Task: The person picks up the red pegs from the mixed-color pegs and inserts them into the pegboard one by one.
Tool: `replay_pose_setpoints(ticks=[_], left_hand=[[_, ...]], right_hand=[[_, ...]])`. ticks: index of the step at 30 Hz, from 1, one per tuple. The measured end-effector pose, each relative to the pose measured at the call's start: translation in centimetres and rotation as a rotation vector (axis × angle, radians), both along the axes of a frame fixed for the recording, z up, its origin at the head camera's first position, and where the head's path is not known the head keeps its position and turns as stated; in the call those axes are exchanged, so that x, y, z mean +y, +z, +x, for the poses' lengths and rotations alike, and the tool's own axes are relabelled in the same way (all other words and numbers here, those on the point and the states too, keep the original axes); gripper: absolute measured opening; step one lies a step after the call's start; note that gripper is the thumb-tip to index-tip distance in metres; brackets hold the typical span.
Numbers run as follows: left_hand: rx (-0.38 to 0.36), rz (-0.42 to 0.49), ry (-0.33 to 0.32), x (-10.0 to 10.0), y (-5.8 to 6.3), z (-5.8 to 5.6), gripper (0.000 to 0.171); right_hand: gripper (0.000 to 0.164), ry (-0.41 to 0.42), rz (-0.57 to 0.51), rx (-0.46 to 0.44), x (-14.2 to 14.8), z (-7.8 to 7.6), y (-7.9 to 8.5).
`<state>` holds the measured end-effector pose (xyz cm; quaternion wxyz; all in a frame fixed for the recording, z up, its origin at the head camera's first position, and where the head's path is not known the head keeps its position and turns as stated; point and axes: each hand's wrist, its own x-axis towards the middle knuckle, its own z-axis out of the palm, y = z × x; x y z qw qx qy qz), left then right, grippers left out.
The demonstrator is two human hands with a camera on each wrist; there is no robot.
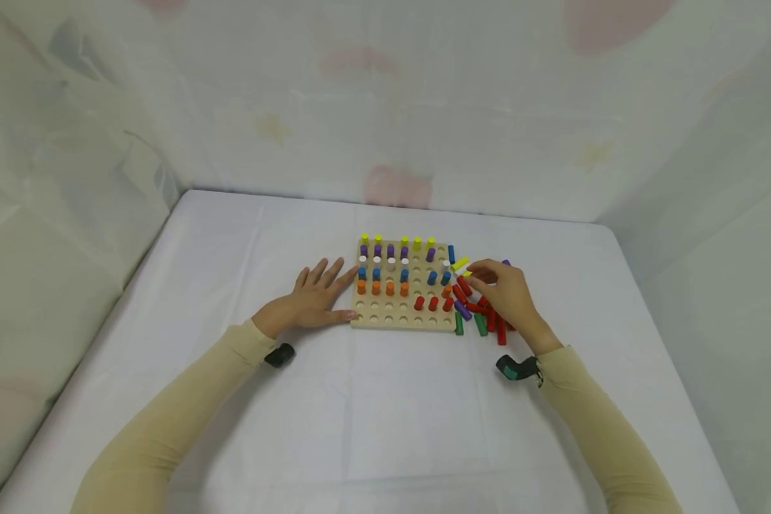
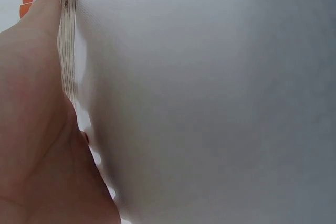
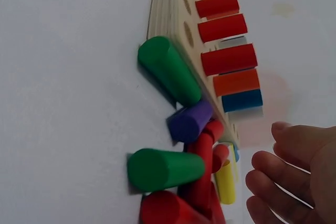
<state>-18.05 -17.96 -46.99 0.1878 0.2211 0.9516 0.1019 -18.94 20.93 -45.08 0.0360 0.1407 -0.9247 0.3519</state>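
Note:
My left hand (image 1: 308, 300) lies with fingers spread at the left side of a wooden pegboard (image 1: 388, 323). Its index fingertip and thumb reach the board's edge; the left wrist view shows the thumb (image 2: 44, 11) against the layered side. Past the board's right edge, my right hand (image 1: 504, 289) hovers over a pile of loose pegs, fingers loosely bent. In the right wrist view, no peg shows between the fingers (image 3: 278, 174). Close by its fingertips are a yellow peg (image 1: 460, 263) and red pegs (image 1: 465, 286). Rows of yellow, purple, white, blue, orange and red pegs (image 1: 433, 304) stand in the board.
Green pegs (image 1: 480, 324) lie nearest the front of the pile, with a purple peg (image 1: 463, 310) beside them. A blue peg (image 1: 452, 254) rests by the board's back right corner. White cloth (image 1: 398, 421) covers the table; printed curtains (image 1: 385, 107) hang behind and at both sides.

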Motion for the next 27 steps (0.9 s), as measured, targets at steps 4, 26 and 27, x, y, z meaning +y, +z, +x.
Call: replay_pose_setpoints(ticks=[4, 26, 27], left_hand=[[-0.012, -0.001, 0.000, 0.0, -0.1, 0.0, 0.094], [-0.012, -0.006, 0.004, -0.1, -0.3, -0.1, 0.094], [-0.014, -0.005, 0.003, -0.1, -0.3, -0.1, 0.094]], right_hand=[[0.028, -0.015, 0.031, -0.058, 0.1, -0.2, -0.5], [0.026, 0.020, 0.115, -0.092, 0.3, -1.1, -1.7], [0.026, 0.018, 0.116, -0.094, 0.3, -1.1, -1.8]])
